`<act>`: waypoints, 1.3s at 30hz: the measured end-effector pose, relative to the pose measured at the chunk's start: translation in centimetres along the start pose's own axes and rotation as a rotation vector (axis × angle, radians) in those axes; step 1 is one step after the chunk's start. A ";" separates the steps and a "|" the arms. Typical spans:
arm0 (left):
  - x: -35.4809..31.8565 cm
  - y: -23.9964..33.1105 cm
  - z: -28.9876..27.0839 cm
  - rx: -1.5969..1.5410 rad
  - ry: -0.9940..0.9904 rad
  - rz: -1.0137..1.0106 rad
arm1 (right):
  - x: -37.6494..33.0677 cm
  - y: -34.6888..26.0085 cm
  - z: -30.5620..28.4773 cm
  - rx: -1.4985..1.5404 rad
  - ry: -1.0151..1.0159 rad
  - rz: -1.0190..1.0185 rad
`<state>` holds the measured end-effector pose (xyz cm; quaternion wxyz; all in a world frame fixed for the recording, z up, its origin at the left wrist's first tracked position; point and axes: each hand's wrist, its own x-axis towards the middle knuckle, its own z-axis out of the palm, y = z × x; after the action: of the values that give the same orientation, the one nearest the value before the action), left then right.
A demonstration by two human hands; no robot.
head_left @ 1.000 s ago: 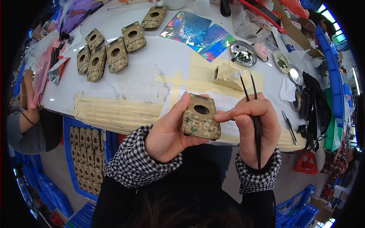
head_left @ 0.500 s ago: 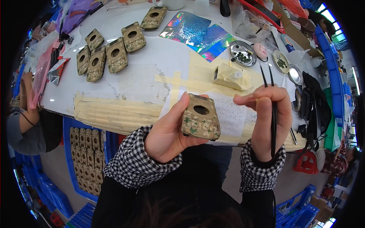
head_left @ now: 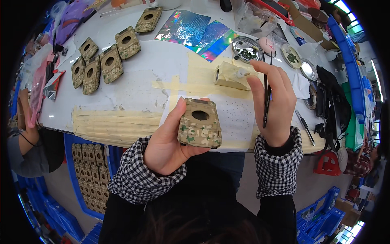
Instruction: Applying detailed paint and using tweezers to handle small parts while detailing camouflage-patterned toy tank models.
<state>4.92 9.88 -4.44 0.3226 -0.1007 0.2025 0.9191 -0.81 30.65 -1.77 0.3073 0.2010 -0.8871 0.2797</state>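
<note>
Your left hand [head_left: 164, 152] holds one spotty shell [head_left: 199, 132] (maybe half done), your right hand [head_left: 281, 99] tweezers [head_left: 266, 97]; six other shells [head_left: 113, 74] may wait.

No word, brand or number can be read. White paper [head_left: 233, 122], on the near side of the block [head_left: 227, 76], is dotted with small dark specks; whether they are printed cannot be told. Beyond the block and to its left, a fine texture is shown on the shiny sheets [head_left: 183, 27], but no letters can be made out. On the blue-and-white pack [head_left: 298, 35], beyond the block to its right, and the red-and-silver packet [head_left: 53, 86], far to its left, any print is too small to be read.
</note>
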 end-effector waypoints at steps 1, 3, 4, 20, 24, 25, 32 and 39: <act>0.0 0.0 -0.1 0.000 0.005 0.004 | -0.2 -0.1 -0.3 0.014 0.004 -0.018; 0.0 -0.1 -0.1 0.001 0.017 0.011 | -1.2 -0.2 -1.6 0.041 -0.059 -0.028; 0.0 -0.1 -0.1 0.001 0.024 0.015 | -1.9 -0.6 -2.1 0.151 -0.079 0.039; 0.1 -0.3 1.1 -0.038 0.093 0.037 | -7.7 1.2 -3.8 0.902 -0.343 0.623; 0.1 -0.3 1.3 -0.015 0.136 0.044 | -7.7 1.3 -3.9 0.867 -0.388 0.628; 0.1 -0.3 1.3 -0.018 0.139 0.041 | -7.9 1.3 -3.9 0.870 -0.377 0.635; 0.1 -0.4 1.7 -0.010 0.174 0.056 | -8.2 1.2 -4.2 0.808 -0.370 0.660; 0.2 -0.4 1.8 0.006 0.182 0.059 | -8.1 0.9 -4.2 0.806 -0.351 0.684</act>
<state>4.95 11.05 -2.96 0.2760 -0.1768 0.2368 0.9146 6.43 35.43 -4.74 -0.0546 0.0469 -0.7625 0.6430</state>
